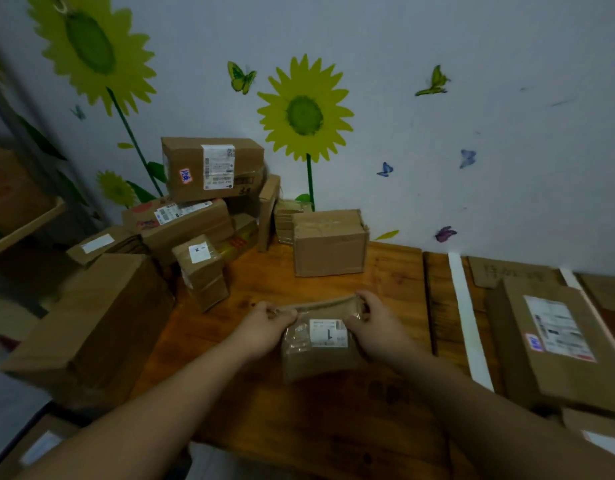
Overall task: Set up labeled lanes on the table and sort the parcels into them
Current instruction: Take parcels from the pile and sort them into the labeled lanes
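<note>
I hold a small brown cardboard parcel (pixel 319 344) with a white label on top, above the middle of the wooden table (pixel 264 403). My left hand (pixel 264 327) grips its left end and my right hand (pixel 375 327) grips its right end. To the right, white tape strips (pixel 468 320) mark lanes on the table. A cardboard lane label (pixel 510 271) with handwriting lies at the far end of one lane. A flat labelled parcel (pixel 555 344) lies in that lane.
A pile of several cardboard parcels (pixel 202 209) leans against the sunflower-painted wall at the back left. A plain box (pixel 328 244) stands alone behind my hands. A large box (pixel 91 327) overhangs the table's left edge. A shelf (pixel 25 220) stands far left.
</note>
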